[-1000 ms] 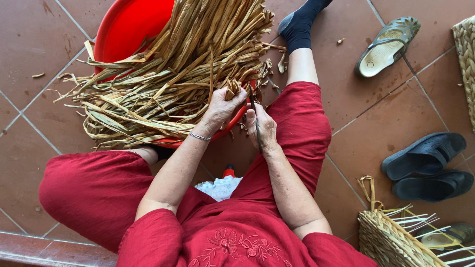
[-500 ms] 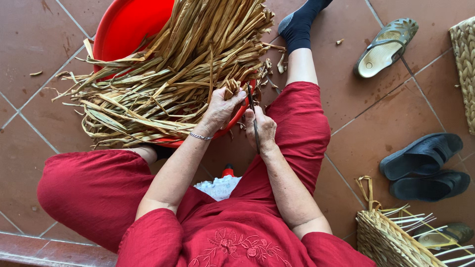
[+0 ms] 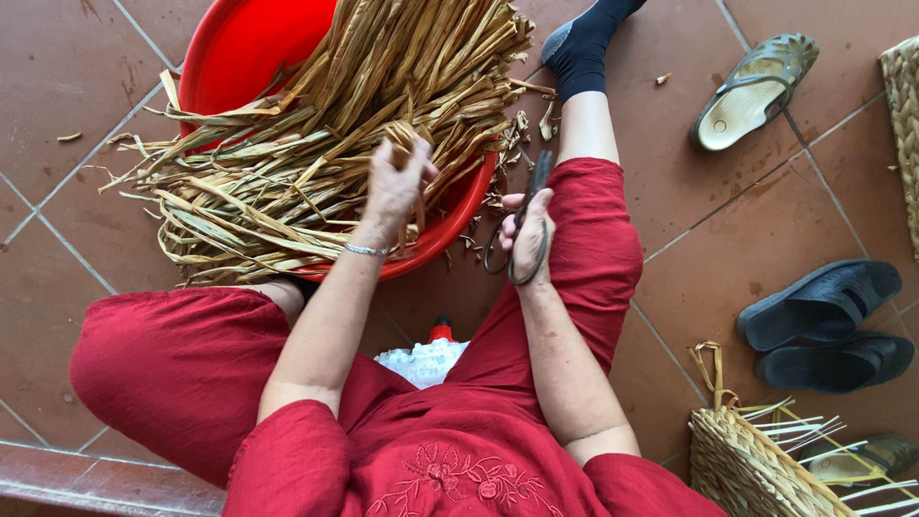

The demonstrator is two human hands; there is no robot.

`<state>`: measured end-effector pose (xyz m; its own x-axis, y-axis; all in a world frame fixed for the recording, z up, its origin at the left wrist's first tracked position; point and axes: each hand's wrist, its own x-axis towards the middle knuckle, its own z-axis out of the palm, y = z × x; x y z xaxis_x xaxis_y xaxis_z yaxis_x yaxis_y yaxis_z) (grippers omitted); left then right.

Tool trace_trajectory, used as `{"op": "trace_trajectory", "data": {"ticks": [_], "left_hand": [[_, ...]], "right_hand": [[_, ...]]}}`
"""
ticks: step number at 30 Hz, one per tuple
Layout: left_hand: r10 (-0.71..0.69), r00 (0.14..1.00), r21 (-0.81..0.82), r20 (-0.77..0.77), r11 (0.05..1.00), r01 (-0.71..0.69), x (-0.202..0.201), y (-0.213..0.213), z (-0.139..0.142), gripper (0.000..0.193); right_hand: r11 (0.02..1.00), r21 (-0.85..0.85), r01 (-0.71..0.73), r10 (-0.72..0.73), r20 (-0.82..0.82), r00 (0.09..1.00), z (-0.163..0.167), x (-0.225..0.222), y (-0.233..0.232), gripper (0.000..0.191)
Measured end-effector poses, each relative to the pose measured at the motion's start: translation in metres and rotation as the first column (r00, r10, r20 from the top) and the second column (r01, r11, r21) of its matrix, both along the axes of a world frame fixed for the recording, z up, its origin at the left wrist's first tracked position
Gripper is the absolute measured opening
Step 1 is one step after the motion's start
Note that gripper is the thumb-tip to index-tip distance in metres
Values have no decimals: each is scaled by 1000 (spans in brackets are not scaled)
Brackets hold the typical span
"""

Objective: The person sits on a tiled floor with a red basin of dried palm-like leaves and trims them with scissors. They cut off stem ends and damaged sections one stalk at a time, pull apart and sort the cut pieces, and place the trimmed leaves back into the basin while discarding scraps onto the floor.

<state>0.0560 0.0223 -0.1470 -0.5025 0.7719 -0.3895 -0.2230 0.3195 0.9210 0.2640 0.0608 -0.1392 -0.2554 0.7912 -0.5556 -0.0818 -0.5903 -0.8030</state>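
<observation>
Dry, tan leaf strips (image 3: 316, 163) in left hand (image 3: 394, 187) (scissors (image 3: 522, 225) in right hand (image 3: 531, 235))

A heap of dry tan reed strips (image 3: 325, 144) spills from a red plastic basin (image 3: 239, 48) on the tiled floor. Dark metal scissors (image 3: 522, 225) point upward beside the basin's rim.

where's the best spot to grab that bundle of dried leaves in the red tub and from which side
Probably at the near ends, where the left hand already grips the dried leaves. The strips run lengthwise from the far side of the red tub toward the person, and their ends gather close together here, so one hand can close around them from above. Farther left they splay loosely over the rim. The right hand holds scissors.
</observation>
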Motion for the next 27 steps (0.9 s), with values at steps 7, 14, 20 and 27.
{"op": "trace_trajectory", "data": {"ticks": [7, 14, 20, 27], "left_hand": [[-110, 904, -3, -414, 993, 119, -6, 30, 0, 13], [-226, 749, -344, -623, 939, -3, 8, 59, -24, 19], [-85, 742, -64, -664, 996, 57, 11, 48, -24, 26], [-124, 992, 158, 34, 980, 117, 11, 23, -8, 21]], "right_hand": [[1000, -26, -3, 3, -20, 1000, 6, -6, 0, 71], [998, 37, -56, 56, -3, 998, 7, -6, -3, 69], [981, 124, -149, 134, 125, 983, 5, -8, -5, 66], [771, 369, -519, 260, 561, 786, 7, -11, -14, 55]]}}
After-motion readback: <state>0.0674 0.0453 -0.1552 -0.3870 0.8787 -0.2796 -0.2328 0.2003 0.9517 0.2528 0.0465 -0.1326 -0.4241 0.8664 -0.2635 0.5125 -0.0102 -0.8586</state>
